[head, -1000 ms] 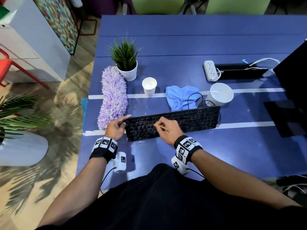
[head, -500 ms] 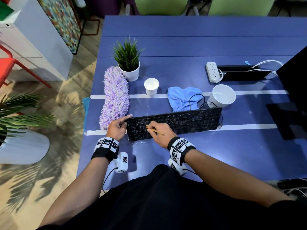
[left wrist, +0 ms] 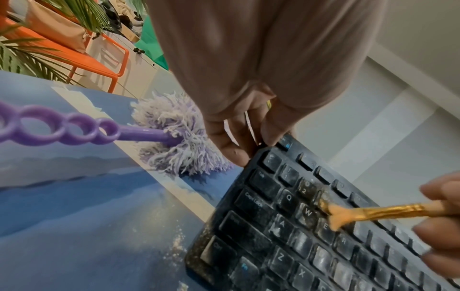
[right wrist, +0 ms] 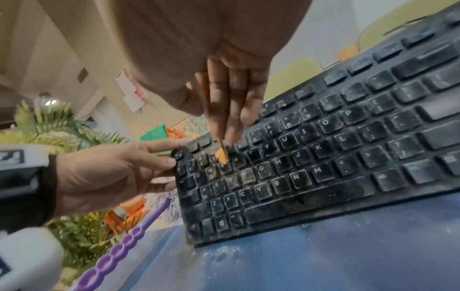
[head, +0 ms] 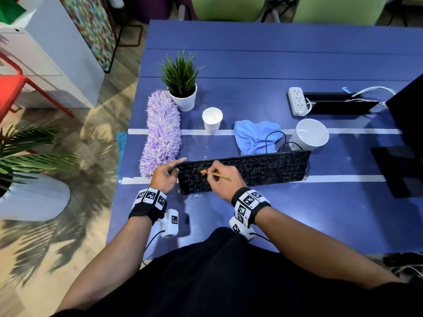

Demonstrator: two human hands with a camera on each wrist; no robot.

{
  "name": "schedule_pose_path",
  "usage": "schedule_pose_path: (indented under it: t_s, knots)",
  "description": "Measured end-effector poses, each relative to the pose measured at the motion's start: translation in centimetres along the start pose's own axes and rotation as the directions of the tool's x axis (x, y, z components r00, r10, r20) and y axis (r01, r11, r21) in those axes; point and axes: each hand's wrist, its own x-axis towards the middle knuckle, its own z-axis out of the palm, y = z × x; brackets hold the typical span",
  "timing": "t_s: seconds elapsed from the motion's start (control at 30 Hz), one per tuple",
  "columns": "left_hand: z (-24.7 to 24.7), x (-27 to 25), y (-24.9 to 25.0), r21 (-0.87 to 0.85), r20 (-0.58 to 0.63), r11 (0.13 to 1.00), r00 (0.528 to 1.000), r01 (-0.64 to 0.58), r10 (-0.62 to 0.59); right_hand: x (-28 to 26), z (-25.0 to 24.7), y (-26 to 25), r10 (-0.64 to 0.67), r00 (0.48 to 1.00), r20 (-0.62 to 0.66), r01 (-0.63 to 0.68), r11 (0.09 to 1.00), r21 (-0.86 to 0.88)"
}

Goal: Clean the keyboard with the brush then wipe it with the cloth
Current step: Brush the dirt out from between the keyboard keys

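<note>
From the head view, the flat black plastic keyboard [head: 242, 171] is seen lying on the blue bench [head: 320, 213], its left end pinched by the left hand [head: 165, 177], the crumpled blue cloth [head: 255, 136] just behind it; in the left wrist view, the thin gold-handled brush [left wrist: 373, 213] is seen with soft orange bristles splayed on the dusty keys, so it is judged light and flexible, best gripped low on the handle; in the right wrist view, the brush is shown pinched in the right hand [right wrist: 231, 94], and the keyboard is judged stiff, best steadied by its edge.

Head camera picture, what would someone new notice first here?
Probably the dusty black keyboard at the near middle of the blue table, with the right hand working a small orange-tipped brush over its left keys while the left hand grips its left end. Next, the fluffy purple duster lying left of it, and the blue cloth just behind.
</note>
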Motion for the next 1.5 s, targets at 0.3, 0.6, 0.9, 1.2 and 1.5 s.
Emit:
schedule_pose_path:
  t_s: [0.3,0.6,0.9,1.2,1.5]
  knots:
    - [-0.1,0.1,-0.1,0.029,-0.013,0.999,1.000,-0.017,0.017,1.0,0.9,-0.4,-0.104,0.987,0.119,0.105,0.994,0.000]
    - [0.3,-0.2,0.4,0.029,-0.015,1.000,1.000,-0.011,0.011,1.4,1.3,-0.6,-0.152,0.985,0.081,0.154,0.988,-0.023]
    - [-0.1,-0.4,-0.1,0.027,-0.001,1.000,1.000,0.010,-0.010,1.4,1.9,-1.1,-0.219,0.936,0.276,0.250,0.965,-0.081]
    - [-0.2,-0.6,-0.4,0.026,-0.003,1.000,1.000,0.016,-0.016,-0.1,1.6,0.8,-0.176,0.940,0.294,0.214,0.971,-0.106]
    - [-0.3,0.0,-0.4,0.006,0.010,1.000,1.000,0.006,-0.006,-0.2,0.7,2.0,-0.093,0.965,0.247,0.120,0.988,-0.097]
